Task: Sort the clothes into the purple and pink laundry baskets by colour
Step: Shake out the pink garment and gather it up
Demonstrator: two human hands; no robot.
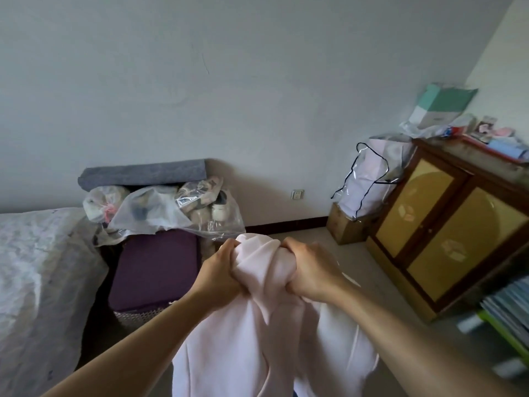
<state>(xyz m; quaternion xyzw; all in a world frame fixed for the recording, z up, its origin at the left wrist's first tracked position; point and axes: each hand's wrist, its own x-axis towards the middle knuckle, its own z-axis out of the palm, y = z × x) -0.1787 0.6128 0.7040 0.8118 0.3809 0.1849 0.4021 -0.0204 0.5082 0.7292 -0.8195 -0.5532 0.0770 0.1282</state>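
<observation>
Left hand [221, 270] and right hand [307, 272] are held close together, each clenched on a bunched top edge of a pale pink garment [257, 325], which hangs limp below them. Fabric judged soft, light, floppy; a full-fist grip at the bunched top suits it. A purple bin [154, 270] is seen left of the hands; no pink basket is visible.
</observation>
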